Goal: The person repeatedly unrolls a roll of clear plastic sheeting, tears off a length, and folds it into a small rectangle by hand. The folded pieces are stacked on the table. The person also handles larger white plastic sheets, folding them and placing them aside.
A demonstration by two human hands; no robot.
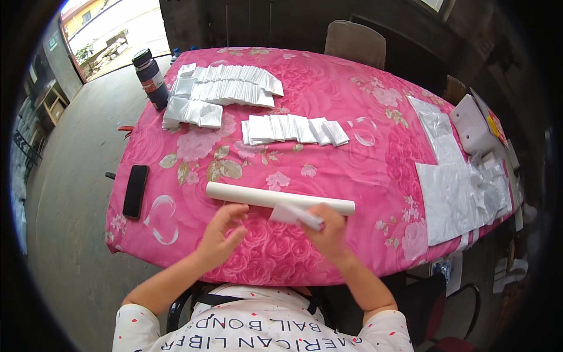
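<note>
The right hand (328, 230) pinches a folded white plastic bag (296, 215) against the near side of a white roll (278, 199); the left hand (221, 234) hovers loosely curled, holding nothing, on the pink floral tablecloth (328, 105).

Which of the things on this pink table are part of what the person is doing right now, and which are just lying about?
In use:
right hand holding a small folded white piece
left hand, beside the white roll
rows of folded white pieces
flat white sheets

Lying about:
black phone
dark bottle
white box
</note>
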